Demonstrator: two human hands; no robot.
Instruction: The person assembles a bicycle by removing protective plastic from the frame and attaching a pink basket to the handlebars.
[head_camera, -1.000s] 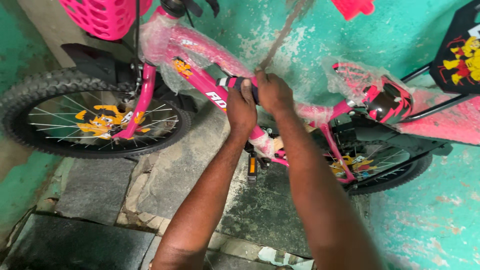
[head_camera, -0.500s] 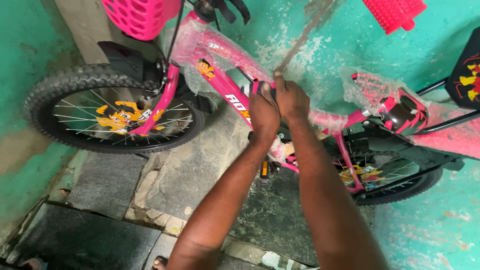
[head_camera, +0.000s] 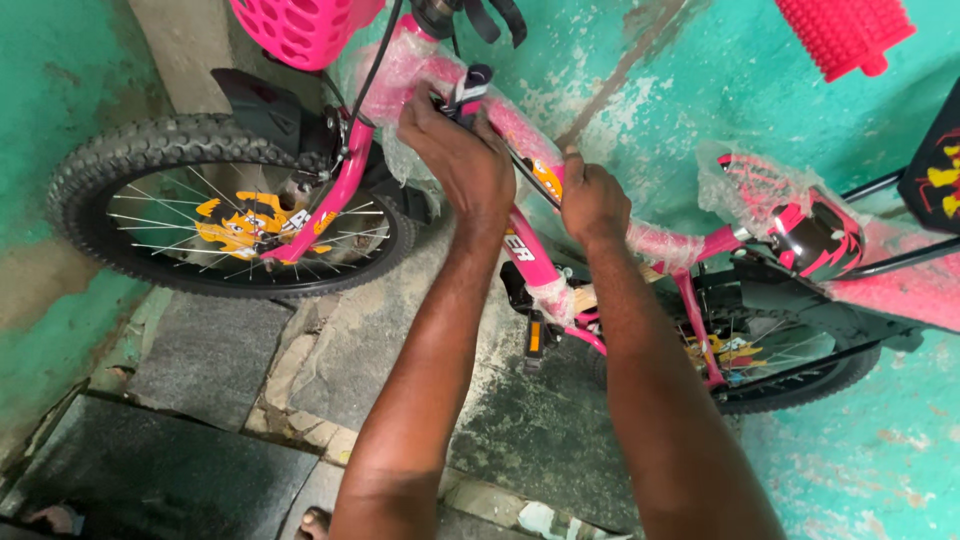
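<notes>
A pink child's bicycle (head_camera: 520, 245), its tubes wrapped in clear plastic, stands on the ground below me. My left hand (head_camera: 455, 150) is high on the sloping tube, close to the steering head, with its fingers closed on a small black and white clip (head_camera: 472, 85). A thin black cable (head_camera: 528, 178) runs down the tube from there to my right hand (head_camera: 592, 200), which is a closed fist around the cable against the tube. Both forearms reach in from the bottom of the view.
The knobbly front wheel (head_camera: 130, 160) with a black mudguard is at left, and a pink basket (head_camera: 300, 25) sits above it. Pedal (head_camera: 532, 335), rear wheel (head_camera: 800, 385) and plastic-wrapped saddle area (head_camera: 800, 225) lie to the right. A red ribbed grip (head_camera: 845, 35) shows top right. Walls are green; the floor is stone slabs.
My hands were together at mid-tube. Now the left hand has moved up the tube toward the steering head and the two hands are apart. The view has shifted right.
</notes>
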